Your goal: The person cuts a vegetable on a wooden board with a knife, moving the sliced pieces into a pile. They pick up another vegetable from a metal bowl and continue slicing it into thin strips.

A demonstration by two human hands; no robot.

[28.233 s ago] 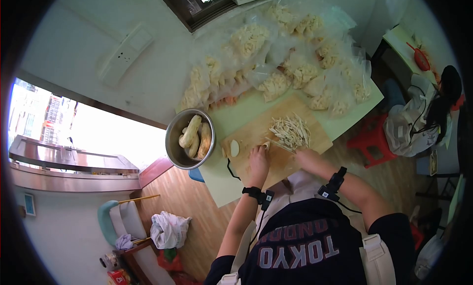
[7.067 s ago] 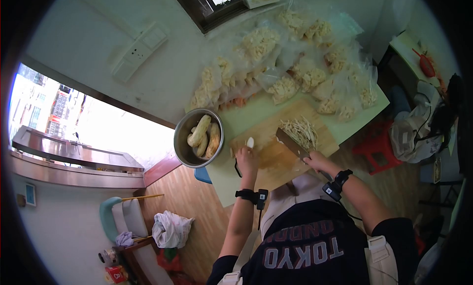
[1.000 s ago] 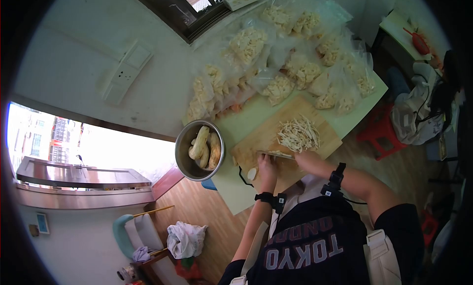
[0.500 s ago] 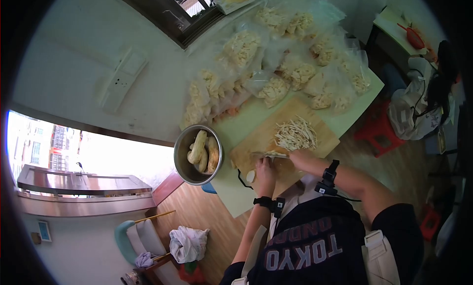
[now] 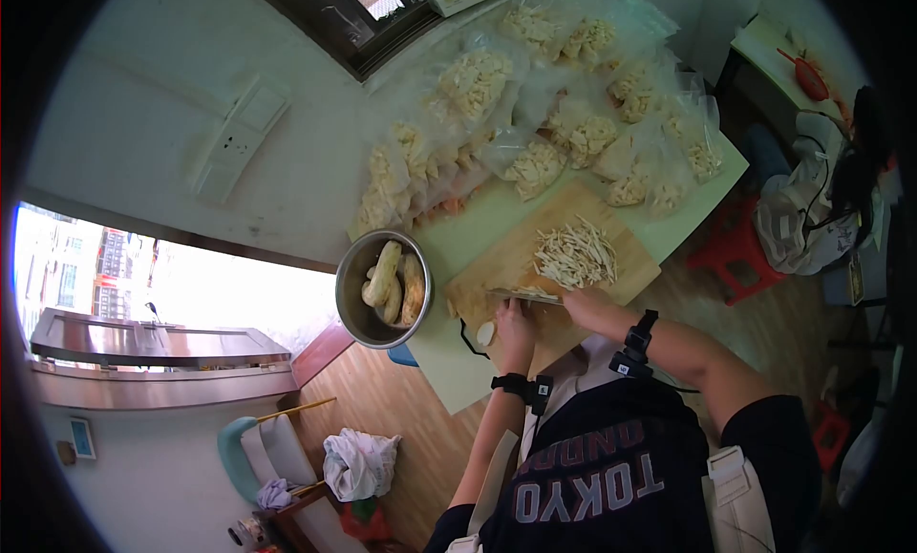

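On a wooden cutting board (image 5: 468,284) lies a heap of thin pale strips (image 5: 576,253). My right hand (image 5: 586,306) is closed round the handle end of a knife (image 5: 527,295), whose blade points left. Just below the blade, my left hand (image 5: 514,326) has its fingers bent down at the board; what they press on is hidden. A few pale slivers lie along the blade. Near my left wrist sits a cut round end piece (image 5: 486,333). To the left stands a steel bowl (image 5: 426,300) holding several peeled, pale roots (image 5: 384,276).
Several clear plastic bags (image 5: 475,80) of cut pale pieces cover the far part of the green table (image 5: 449,381). A red stool (image 5: 734,252) stands right of it. At the lower left are a chair (image 5: 234,453) and a white bag (image 5: 361,464) on the floor.
The view has shifted slightly. My hands and the knife remain in nearly the same place over the board, and the heap of strips looks the same.
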